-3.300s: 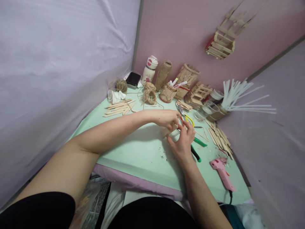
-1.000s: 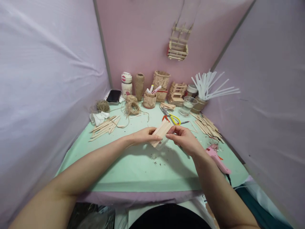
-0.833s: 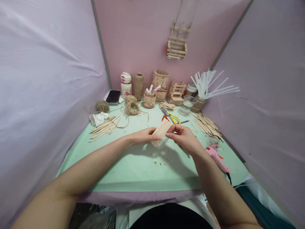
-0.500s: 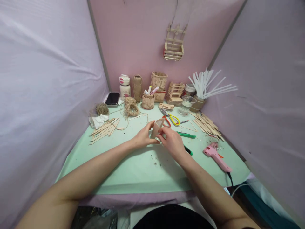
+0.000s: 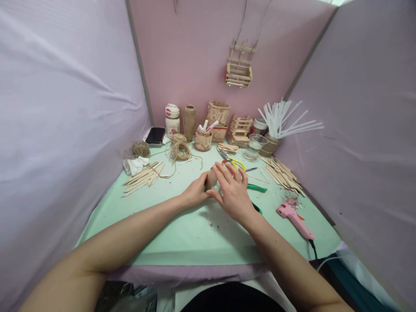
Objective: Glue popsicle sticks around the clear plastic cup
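Looking tan, partly see-through: small piece [image 5: 211, 181], half behind right hand [image 5: 232, 194].

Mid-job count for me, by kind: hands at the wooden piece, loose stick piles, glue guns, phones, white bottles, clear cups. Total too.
Hands at the wooden piece: 2 (left hand, right hand)
Stick piles: 3 (left pile, right pile, back pile)
Glue gun: 1
Phone: 1
White bottle: 1
Clear cup: 1
Total: 9

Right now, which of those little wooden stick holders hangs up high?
The slatted basket, hung by cords at the pink wall; the rack, tall holder and pen cup all stand lower.
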Motion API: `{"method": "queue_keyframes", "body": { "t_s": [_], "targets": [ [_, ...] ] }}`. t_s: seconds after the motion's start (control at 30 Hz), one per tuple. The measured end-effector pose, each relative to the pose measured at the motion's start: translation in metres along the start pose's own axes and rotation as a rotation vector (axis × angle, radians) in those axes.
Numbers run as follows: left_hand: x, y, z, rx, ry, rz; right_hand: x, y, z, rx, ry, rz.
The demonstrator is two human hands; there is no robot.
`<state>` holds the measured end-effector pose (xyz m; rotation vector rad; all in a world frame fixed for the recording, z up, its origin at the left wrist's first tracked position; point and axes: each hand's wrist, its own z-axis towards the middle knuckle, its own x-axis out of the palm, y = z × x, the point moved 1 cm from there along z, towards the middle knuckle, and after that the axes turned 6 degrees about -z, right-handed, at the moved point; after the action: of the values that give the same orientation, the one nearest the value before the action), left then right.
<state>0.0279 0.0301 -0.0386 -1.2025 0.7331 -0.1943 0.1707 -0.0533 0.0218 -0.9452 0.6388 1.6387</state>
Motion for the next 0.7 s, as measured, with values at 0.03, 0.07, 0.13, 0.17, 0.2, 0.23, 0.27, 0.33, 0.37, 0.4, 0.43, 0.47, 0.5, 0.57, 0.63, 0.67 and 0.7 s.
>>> {"method": "queue_keyframes", "body": {
  "t_s": [0.03,0.07,0.13,0.17,0.2,0.23,0.27,0.33,0.37,0.4,0.43,0.47,0.5,0.57,0.63,0.67,0.7],
  "targets": [
    [0.000,-0.001,0.000,0.015,0.010,0.001,0.003,0.001,0.001,-0.011,0.007,0.001],
    [0.000,-0.002,-0.001,0.034,0.018,0.002,0.005,0.002,0.001,-0.018,0.010,0.004],
    [0.001,-0.002,-0.001,0.069,0.024,0.005,0.009,0.003,0.002,-0.022,0.009,0.011],
    [0.001,-0.002,-0.001,0.076,0.022,0.010,0.009,0.003,0.002,-0.023,0.008,0.010],
    [0.002,-0.002,-0.001,0.073,0.020,0.017,0.010,0.003,0.002,-0.025,0.007,0.007],
    [0.002,-0.001,-0.001,0.063,0.016,0.026,0.010,0.003,0.002,-0.027,0.007,0.002],
    [0.002,0.000,0.000,0.052,0.011,0.035,0.010,0.002,0.002,-0.029,0.007,-0.004],
    [0.003,0.000,0.000,0.038,0.006,0.045,0.009,0.002,0.002,-0.035,0.004,-0.009],
    [0.003,-0.001,0.000,0.035,0.007,0.046,0.009,0.002,0.003,-0.036,0.001,-0.008],
    [0.003,-0.001,-0.001,0.033,0.008,0.046,0.009,0.002,0.003,-0.036,-0.001,-0.006],
    [0.003,-0.002,-0.001,0.031,0.007,0.045,0.010,0.002,0.003,-0.035,-0.001,-0.003],
    [0.003,-0.003,-0.001,0.029,0.005,0.042,0.010,0.003,0.003,-0.032,-0.001,-0.001],
    [0.003,-0.003,-0.001,0.028,-0.001,0.037,0.011,0.004,0.004,-0.028,0.000,-0.001],
    [0.003,-0.005,0.000,0.035,-0.018,0.025,0.012,0.006,0.004,-0.019,0.008,-0.007],
    [0.004,-0.006,0.000,0.049,-0.029,0.016,0.013,0.007,0.003,-0.013,0.019,-0.009],
    [0.004,-0.006,0.000,0.054,-0.033,0.017,0.013,0.008,0.003,-0.008,0.020,-0.008],
    [0.003,-0.006,0.001,0.055,-0.037,0.022,0.011,0.008,0.002,0.000,0.017,-0.005]
  ]
}}
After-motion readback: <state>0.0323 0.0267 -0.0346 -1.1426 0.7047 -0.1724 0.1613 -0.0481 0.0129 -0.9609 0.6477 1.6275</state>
